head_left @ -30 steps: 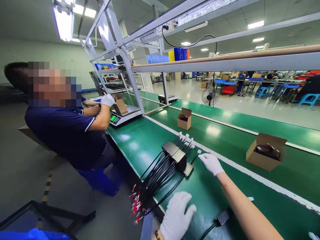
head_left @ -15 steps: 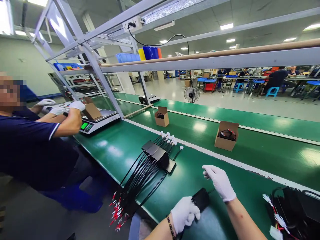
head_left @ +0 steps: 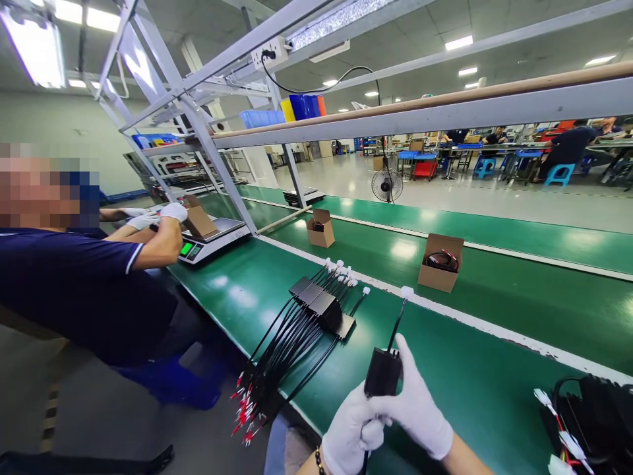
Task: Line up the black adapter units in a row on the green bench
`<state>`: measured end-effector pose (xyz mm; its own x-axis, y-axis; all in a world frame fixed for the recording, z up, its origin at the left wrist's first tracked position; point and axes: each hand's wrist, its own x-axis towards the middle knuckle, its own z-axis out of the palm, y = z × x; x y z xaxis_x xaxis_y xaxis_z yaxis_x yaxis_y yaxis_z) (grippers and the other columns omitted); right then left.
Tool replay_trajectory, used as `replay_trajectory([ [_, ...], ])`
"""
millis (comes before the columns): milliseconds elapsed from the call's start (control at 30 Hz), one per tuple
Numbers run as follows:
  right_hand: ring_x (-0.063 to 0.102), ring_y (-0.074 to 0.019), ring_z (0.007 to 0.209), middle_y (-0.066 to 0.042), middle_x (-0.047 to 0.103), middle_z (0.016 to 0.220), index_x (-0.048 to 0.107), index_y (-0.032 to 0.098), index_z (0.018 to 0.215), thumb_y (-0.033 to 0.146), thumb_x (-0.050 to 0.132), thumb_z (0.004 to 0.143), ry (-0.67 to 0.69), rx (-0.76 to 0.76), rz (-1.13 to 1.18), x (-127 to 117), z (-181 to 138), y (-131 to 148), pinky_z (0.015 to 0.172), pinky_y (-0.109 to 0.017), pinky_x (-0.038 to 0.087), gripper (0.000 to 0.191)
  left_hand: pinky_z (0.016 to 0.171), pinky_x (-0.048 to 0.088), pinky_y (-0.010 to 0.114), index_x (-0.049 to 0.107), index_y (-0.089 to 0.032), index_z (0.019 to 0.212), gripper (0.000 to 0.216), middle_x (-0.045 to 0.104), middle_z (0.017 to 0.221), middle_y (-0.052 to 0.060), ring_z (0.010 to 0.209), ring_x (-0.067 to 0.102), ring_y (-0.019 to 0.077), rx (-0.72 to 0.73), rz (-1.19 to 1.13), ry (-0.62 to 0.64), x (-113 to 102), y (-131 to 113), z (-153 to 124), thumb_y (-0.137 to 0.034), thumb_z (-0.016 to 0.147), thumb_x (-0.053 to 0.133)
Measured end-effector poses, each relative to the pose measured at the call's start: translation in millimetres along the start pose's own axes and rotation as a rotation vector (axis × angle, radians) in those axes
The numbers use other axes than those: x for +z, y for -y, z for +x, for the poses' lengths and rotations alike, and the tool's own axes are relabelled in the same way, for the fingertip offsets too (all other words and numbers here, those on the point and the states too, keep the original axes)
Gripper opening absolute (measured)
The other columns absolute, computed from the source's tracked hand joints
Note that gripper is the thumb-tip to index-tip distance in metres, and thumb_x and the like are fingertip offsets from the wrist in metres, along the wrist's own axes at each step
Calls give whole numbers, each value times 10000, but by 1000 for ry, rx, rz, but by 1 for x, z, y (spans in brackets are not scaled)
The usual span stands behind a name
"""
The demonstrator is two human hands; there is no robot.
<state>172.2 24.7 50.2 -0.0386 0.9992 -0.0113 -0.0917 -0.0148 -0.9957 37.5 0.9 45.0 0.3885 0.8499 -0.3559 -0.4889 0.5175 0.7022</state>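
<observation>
Both my hands wear white gloves and hold one black box-shaped unit [head_left: 382,371] upright above the green bench [head_left: 469,369]. My left hand [head_left: 349,429] is closed round the cable below it. My right hand [head_left: 416,409] wraps its right side. A short black lead rises from the unit to a white connector [head_left: 407,291]. To the left lies a row of several like black units [head_left: 324,304] with white plugs, their long black cables ending in red-tipped wires [head_left: 246,414] over the bench edge.
A seated person in a dark shirt [head_left: 74,290] at the left handles a small carton on a scale [head_left: 210,241]. Two open cartons [head_left: 440,262] [head_left: 320,228] with coiled cable ride the green conveyor belt. A pile of black cables [head_left: 591,422] lies at lower right.
My hands came together and lifted the black unit upright; before, the left hand held it low and the right hand hovered apart. The view shifted slightly right.
</observation>
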Motion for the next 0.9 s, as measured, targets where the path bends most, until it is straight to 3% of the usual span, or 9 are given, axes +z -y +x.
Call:
replay_trajectory([
  [67, 600, -281, 1022, -61, 627, 1159, 390, 252, 1377, 260, 811, 578, -11, 40, -61, 8, -3, -4, 919, -411, 478, 903, 331, 72, 173, 477, -165, 700, 192, 476, 455, -84, 285, 160, -23, -19, -11, -11, 1, 2, -1, -177, 579, 626],
  [167, 591, -278, 1051, -66, 651, 1134, 636, 233, 1083, 449, 684, 743, -69, 9, -108, 5, 4, -7, 963, -400, 449, 405, 328, 80, 178, 491, -163, 661, 139, 422, 403, -94, 281, 143, -14, -47, -1, 17, 1, 5, -4, -162, 586, 608],
  [200, 604, -277, 1018, -68, 673, 1079, 668, 231, 995, 512, 610, 793, -83, -10, -113, 2, 8, -7, 947, -400, 459, 351, 328, 83, 181, 497, -161, 650, 127, 402, 386, -97, 279, 145, -10, -52, 5, 27, 2, 6, -5, -159, 589, 608],
  [267, 622, -278, 950, -78, 701, 972, 700, 226, 873, 589, 500, 842, -93, -35, -117, -5, 14, -6, 920, -406, 471, 416, 327, 84, 186, 510, -158, 641, 111, 370, 365, -104, 275, 152, -2, -56, 13, 44, 3, 5, -7, -158, 598, 612],
  [333, 622, -279, 962, -87, 709, 952, 716, 215, 847, 623, 472, 849, -77, -37, -77, -10, 17, -5, 954, -417, 450, 475, 331, 92, 187, 561, -138, 739, 123, 449, 427, -82, 283, 182, 1, -16, 64, 46, 4, 3, -10, -173, 628, 602],
  [400, 602, -277, 1044, -91, 690, 1065, 705, 211, 984, 640, 470, 848, -24, 3, 55, -13, 15, -4, 996, -430, 424, 507, 355, 170, 179, 589, -133, 993, 355, 585, 630, -33, 343, 289, 8, 70, 192, 21, 5, 1, -12, -154, 639, 579],
  [533, 571, -264, 1127, -78, 605, 1248, 521, 260, 1291, 619, 464, 870, 75, 178, 405, -12, 9, 2, 951, -434, 471, 556, 528, 366, 208, 511, -166, 1277, 647, 586, 820, -7, 576, 452, 65, 179, 455, -94, 4, 5, -17, -124, 633, 539],
  [733, 629, -277, 1022, -93, 654, 1160, 549, 236, 1258, 632, 415, 880, 111, 308, 497, -10, 9, 13, 818, -412, 536, 564, 459, 369, 223, -28, -187, 1474, 1024, 621, 1015, 61, 526, 493, 80, 141, 322, -222, 11, 6, -17, -151, 595, 495],
  [900, 615, -259, 1034, -88, 635, 1198, 526, 229, 1290, 682, 334, 878, 108, 306, 418, -12, 8, 14, 802, -373, 536, 643, 446, 361, 200, 175, -131, 1453, 931, 644, 1031, 94, 502, 468, 61, 132, 335, -213, 16, -1, -17, -145, 582, 502],
])
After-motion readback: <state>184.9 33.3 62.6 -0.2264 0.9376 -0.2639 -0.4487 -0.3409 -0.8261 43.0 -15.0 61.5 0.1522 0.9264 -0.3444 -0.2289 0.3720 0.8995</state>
